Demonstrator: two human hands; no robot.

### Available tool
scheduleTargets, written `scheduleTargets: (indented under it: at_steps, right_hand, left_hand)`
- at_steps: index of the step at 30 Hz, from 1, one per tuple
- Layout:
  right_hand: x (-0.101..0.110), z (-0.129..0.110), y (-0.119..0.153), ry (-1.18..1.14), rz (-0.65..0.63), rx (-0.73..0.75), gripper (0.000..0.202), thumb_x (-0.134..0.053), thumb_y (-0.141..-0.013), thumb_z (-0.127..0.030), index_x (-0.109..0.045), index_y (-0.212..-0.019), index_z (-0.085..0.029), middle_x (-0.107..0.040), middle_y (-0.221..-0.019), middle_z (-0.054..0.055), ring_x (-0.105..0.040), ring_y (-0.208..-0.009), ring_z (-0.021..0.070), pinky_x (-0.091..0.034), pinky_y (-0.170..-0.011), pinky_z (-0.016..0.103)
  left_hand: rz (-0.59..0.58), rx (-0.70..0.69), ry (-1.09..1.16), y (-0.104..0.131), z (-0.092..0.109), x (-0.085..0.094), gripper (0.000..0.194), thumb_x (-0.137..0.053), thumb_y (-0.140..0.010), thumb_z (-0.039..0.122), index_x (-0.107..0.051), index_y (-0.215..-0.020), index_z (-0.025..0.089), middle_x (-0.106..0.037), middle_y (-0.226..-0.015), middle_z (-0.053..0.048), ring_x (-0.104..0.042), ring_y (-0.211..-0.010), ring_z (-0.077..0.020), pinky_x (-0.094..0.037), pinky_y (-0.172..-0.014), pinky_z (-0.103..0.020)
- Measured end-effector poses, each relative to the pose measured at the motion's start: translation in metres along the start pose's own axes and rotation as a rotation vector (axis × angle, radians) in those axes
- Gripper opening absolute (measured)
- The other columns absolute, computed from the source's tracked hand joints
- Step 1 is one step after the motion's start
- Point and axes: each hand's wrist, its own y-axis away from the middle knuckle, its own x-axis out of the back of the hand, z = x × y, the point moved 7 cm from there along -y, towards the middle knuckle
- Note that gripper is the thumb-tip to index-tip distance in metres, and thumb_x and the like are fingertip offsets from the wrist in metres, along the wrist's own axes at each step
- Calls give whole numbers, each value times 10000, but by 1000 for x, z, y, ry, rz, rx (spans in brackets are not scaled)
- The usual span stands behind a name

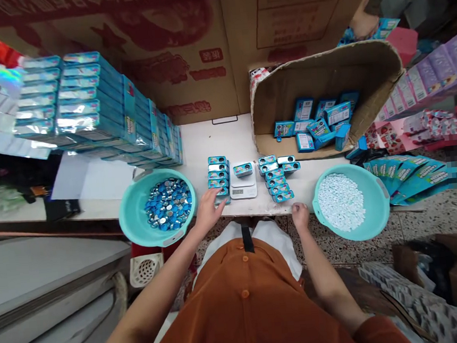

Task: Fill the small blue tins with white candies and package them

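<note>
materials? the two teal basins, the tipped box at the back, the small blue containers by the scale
Teal basins: likely moulded plastic, smooth matte, uniform colour. Tipped box: brown corrugated cardboard, with worn, bent edges. Small containers: probably tin, with printed blue sides and shiny tops, though too small to be sure. Left hand touches that stack.

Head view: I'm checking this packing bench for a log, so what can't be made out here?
- Scale display: too small to read.
- Left hand fingertips: on the row of tins; whether they grip one, unclear.
- Right hand: knuckles hide whether it holds anything.
- Print on the tins in the cardboard box: too small.
- Far right edge: blurred.
</note>
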Motion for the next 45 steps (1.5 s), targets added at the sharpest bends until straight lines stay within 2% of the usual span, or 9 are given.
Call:
scheduleTargets:
  at_steps: [3,6,12,17,22,27,33,37,45]
  right_hand:
    - [19,-35,30,-70,76,120,195,-476,-819,-266,-635,-810,-153,-603,-839,92,-542,-767,194,-457,-757,337]
    - [28,-98,38,-176,90,325,198,-482,-863,-294,-646,-871,-183,-624,-909,89,-570,-814,187,-471,-751,320]
    - [1,-216,-15,-267,87,445,184,-495,-861,-304,-640,-903,-200,-645,-908,64,-554,-759,166,-464,-738,301]
    - [-35,-257,-44,-246,15,496,186,-503,-839,-291,-633,-925,-191,-647,-884,49,-524,-727,158,-450,-757,299]
    - [-57,-259,-55,-197,-64,507,234,-566,-801,-330,-640,-968,-184,-639,-941,71,-537,-783,175,-455,-789,321]
    - [-41,-237,-49,-287,-17,418,278,-559,-811,-382,-641,-986,-183,-612,-1017,85,-557,-816,169,-476,-739,299]
    - [-20,-197,-28,-263,17,281,285,-551,-811,-395,-660,-944,-167,-616,-903,63,-533,-683,145,-472,-690,300]
    - [-14,-185,-21,-295,55,231,288,-535,-824,-393,-657,-946,-163,-615,-898,71,-545,-709,154,-467,-659,286]
    - [3,-164,-6,-312,111,172,257,-525,-825,-382,-659,-912,-180,-631,-905,71,-557,-718,159,-478,-701,307]
  left_hand:
    - [26,-30,27,-20,-3,0,348,-507,-861,335,-523,-1191,228,-594,-1169,-86,-505,-1154,-264,-405,-1003,-464]
    - [62,-59,51,-40,-7,1,341,-519,-853,325,-532,-1176,217,-602,-1145,-87,-508,-1145,-257,-407,-1004,-446]
    - [105,-68,76,-51,-16,8,345,-534,-849,325,-535,-1174,209,-597,-1156,-80,-499,-1147,-243,-398,-1015,-420]
    - [144,-46,96,-35,-26,20,361,-528,-861,340,-523,-1198,212,-588,-1172,-83,-494,-1156,-235,-401,-1015,-408]
    - [161,11,106,-18,-37,24,342,-533,-859,344,-534,-1175,213,-593,-1148,-85,-503,-1141,-240,-412,-1003,-416]
    - [118,33,135,-19,-37,12,342,-518,-865,315,-512,-1196,225,-585,-1167,-76,-494,-1153,-237,-409,-1006,-429]
    - [36,-52,78,-60,-17,-14,374,-538,-845,306,-507,-1205,209,-573,-1184,-89,-466,-1176,-258,-381,-1013,-441]
    - [-26,-152,-26,-89,1,-34,324,-527,-855,301,-543,-1168,218,-597,-1105,-85,-480,-1112,-259,-390,-938,-416]
    - [-55,-224,-118,-108,19,-58,220,-464,-893,288,-629,-1021,222,-647,-935,-85,-505,-980,-262,-352,-860,-439]
